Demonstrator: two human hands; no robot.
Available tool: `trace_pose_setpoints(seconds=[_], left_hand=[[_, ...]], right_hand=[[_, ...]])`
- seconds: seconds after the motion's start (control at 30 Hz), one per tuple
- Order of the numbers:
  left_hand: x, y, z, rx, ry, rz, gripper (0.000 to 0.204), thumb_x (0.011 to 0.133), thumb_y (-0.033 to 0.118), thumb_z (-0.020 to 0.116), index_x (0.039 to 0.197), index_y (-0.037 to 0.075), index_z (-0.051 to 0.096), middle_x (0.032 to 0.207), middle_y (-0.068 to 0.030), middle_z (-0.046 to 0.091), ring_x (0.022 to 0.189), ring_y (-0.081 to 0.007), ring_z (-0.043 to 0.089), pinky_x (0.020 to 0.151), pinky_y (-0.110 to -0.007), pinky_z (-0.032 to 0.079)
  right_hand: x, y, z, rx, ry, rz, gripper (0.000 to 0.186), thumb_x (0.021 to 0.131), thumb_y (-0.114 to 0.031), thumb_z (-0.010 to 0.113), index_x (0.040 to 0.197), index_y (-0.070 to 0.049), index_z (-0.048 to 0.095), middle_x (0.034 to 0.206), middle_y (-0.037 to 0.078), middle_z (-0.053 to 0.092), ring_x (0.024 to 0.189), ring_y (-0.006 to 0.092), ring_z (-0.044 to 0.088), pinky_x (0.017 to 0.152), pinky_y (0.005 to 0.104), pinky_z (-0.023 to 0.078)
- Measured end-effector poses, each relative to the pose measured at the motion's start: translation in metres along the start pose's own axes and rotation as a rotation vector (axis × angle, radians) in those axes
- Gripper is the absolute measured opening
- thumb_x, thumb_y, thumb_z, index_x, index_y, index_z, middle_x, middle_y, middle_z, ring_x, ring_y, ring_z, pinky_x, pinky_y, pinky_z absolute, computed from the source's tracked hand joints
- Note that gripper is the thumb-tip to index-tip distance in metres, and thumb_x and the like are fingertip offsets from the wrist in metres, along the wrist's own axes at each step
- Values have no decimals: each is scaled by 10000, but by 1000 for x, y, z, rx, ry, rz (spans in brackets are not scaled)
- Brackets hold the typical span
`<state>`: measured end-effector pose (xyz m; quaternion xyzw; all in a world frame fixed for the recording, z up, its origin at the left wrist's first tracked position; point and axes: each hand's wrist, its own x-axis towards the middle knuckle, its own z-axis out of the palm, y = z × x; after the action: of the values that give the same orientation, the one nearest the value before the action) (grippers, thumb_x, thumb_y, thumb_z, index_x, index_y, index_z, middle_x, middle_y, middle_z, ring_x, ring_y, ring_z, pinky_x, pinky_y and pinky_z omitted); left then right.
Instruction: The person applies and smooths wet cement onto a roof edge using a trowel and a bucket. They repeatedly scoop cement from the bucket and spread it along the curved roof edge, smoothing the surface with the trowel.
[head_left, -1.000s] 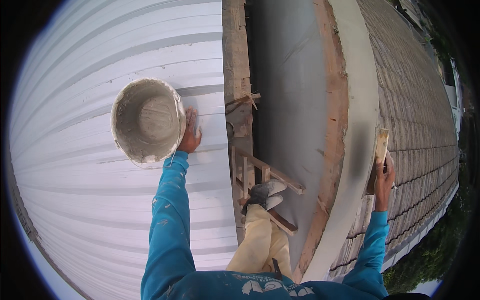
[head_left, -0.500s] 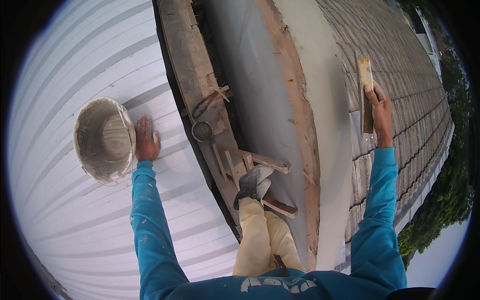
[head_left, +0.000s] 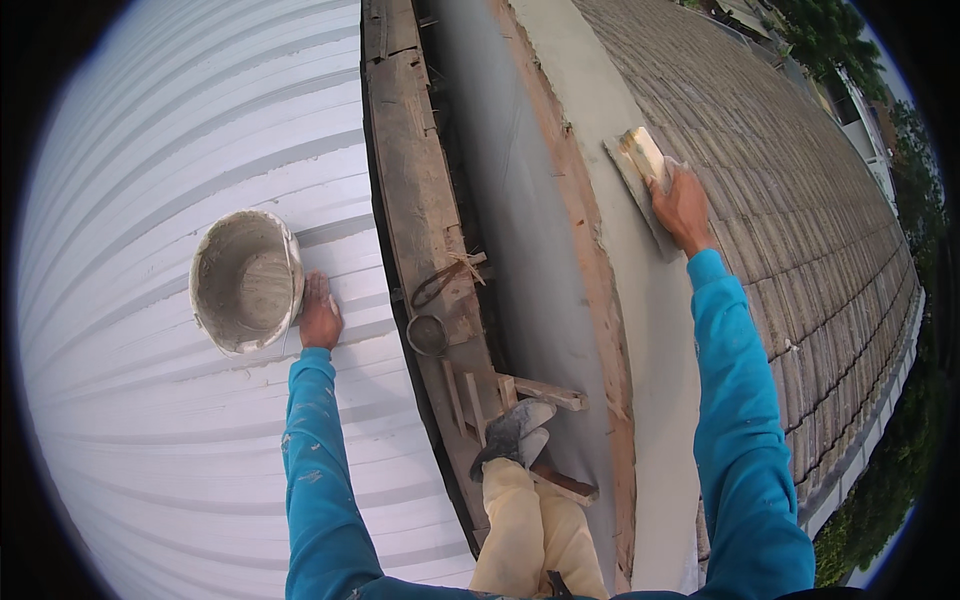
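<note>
My right hand is closed round the pale wooden handle of a plastering trowel. The trowel's flat blade lies against the smooth grey plastered band along the wall, beside the tiled roof. Over on the left, my left hand rests flat on the white corrugated metal roof, fingers stretched out and holding nothing. Right beside those fingers stands a mortar-smeared bucket with a wire handle. Grey residue coats its inside; how much mortar is in it I cannot tell.
Between metal roof and wall runs a wooden plank, bearing a small round dish and a dark strap loop. My booted foot is by some wooden battens. Brown roof tiles slope away on the right.
My right hand has brought the trowel leftward from above the tiles onto the plastered band, tilting it. My left hand still lies by the bucket; the whole view has shifted.
</note>
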<state>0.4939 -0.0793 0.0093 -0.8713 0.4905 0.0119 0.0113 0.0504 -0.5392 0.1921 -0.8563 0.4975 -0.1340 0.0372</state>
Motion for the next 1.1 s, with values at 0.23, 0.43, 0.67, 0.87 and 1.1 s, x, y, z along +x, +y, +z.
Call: trace_pose_setpoints(seconds=[0.23,0.43,0.67,0.87,1.1], left_hand=[[-29,32,-15,128,-43,-252,551,1041,315,399,1488,-5,364,1588,-169,290,1461,-342,274,1220,-457,194],[-160,79,-43,16,-69,-603,677,1019,358,464,1567,60,201,1644,-145,138,1514,-362,98,1228,-521,89],[-290,49,-43,-149,-127,-723,785,971,344,582,1588,118,152,1648,-177,78,1500,-421,113,1200,-556,180],[-291,50,-60,-150,-316,-740,865,935,373,637,1593,140,127,1647,-189,53,1496,-436,117,1177,-585,226],[-277,38,-66,-15,-548,-728,877,939,391,620,1597,156,89,1651,-181,48,1519,-363,100,1183,-576,224]], right_hand=[[1,5,22,-71,-1,-50,496,885,-251,643,1267,59,577,1143,329,614,1083,448,587,940,511,462],[-10,12,-11,113,-110,79,483,868,-303,682,1180,63,640,1095,295,656,1072,443,608,940,486,468],[-78,20,-50,376,-300,112,546,876,-264,686,1292,73,580,1245,293,620,1186,372,599,1004,419,452],[-167,16,-101,876,-380,393,465,958,-240,598,1320,51,579,1219,154,657,1142,227,607,978,355,460],[-279,23,-102,1498,-384,832,434,1001,-261,484,1322,20,568,1232,108,631,1096,233,616,949,337,483]])
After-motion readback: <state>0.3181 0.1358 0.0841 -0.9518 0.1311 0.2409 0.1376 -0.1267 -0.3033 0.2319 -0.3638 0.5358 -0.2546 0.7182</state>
